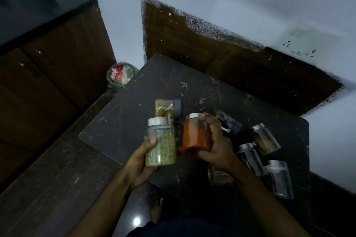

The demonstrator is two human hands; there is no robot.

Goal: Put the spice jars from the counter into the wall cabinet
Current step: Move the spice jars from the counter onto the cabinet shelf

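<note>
Both hands are holding spice jars above the counter (119, 121).
Left hand (142, 161) is gripping the green-seed jar (161, 142), right hand (215, 144) the red-powder jar (194, 136); lids are pointing away.

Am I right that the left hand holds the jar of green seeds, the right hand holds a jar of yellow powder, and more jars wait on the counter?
Not quite. In the head view the right hand holds a jar of orange-red powder, not yellow. The left hand does hold the jar of green seeds, and more jars wait on the counter.
</note>
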